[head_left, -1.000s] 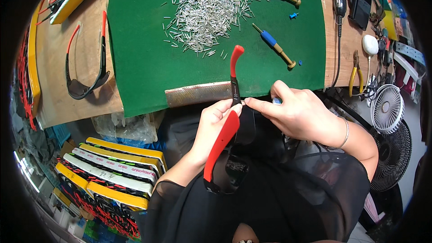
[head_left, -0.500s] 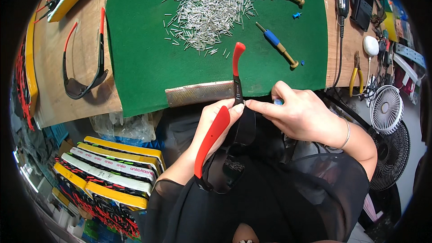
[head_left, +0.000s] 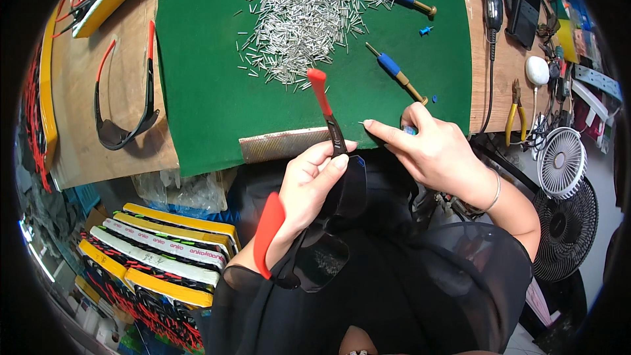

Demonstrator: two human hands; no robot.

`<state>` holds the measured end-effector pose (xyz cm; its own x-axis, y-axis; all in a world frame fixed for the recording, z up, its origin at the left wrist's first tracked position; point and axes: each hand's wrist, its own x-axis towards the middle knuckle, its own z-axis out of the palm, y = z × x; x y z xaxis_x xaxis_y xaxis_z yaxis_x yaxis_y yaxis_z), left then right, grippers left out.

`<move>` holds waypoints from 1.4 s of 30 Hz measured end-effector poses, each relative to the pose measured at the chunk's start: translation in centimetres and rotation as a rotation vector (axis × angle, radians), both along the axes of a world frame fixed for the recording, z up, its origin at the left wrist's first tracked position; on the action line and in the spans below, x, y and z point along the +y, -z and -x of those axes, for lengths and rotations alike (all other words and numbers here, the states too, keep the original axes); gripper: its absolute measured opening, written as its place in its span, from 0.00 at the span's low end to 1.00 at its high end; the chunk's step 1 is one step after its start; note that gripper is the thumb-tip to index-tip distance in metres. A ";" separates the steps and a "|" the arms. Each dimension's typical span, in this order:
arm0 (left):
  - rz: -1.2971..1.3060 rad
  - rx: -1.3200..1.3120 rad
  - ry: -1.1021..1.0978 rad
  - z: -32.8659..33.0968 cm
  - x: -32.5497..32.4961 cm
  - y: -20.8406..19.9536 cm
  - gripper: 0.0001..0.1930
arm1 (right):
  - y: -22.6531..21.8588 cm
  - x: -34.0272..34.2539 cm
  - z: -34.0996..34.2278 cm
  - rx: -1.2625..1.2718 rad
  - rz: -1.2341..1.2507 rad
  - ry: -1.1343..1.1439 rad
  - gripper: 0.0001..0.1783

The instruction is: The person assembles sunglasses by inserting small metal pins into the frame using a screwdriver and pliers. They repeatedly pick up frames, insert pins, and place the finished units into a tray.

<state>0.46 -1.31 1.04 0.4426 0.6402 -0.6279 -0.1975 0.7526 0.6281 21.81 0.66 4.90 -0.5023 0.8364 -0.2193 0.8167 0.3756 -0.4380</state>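
Note:
My left hand [head_left: 307, 181] is closed around the hinge end of a pair of sunglasses [head_left: 336, 187], black with dark lenses and red-tipped temples. One temple stands up over the mat, and the other hangs by my wrist. My right hand [head_left: 437, 151] is apart from the glasses, fingers curled. At its index fingertip a thin silvery pin [head_left: 361, 122] sticks out. Something blue and white shows under its curled fingers, mostly hidden. Beyond both hands a heap of small metal pins [head_left: 302, 26] lies on the green mat [head_left: 204, 92].
Two blue-handled screwdrivers [head_left: 397, 73] lie on the mat beside a blue push pin [head_left: 426, 30]. A textured metal plate [head_left: 282, 144] sits at the front edge. Other sunglasses [head_left: 125, 118] rest at left. Pliers [head_left: 516, 112] and a white fan [head_left: 562, 161] are at right.
My right hand has drawn away from the hinge, up over the mat's edge. The sunglasses in my left hand have shifted left and tilted.

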 end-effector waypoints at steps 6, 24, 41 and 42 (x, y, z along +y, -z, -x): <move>-0.100 0.055 0.026 -0.5 0.0 -0.1 0.12 | 0.3 -0.4 0.1 -0.004 -0.058 0.015 0.21; -0.052 0.055 0.068 -0.6 0.8 -0.1 0.11 | -1.1 -0.4 0.2 0.075 0.087 -0.096 0.21; -0.005 -0.012 0.078 -0.3 1.3 0.1 0.11 | -0.6 -0.3 0.4 0.113 0.029 -0.092 0.16; -0.011 -0.002 0.084 -0.3 1.4 0.1 0.11 | -0.5 -0.3 0.4 0.112 0.028 -0.093 0.16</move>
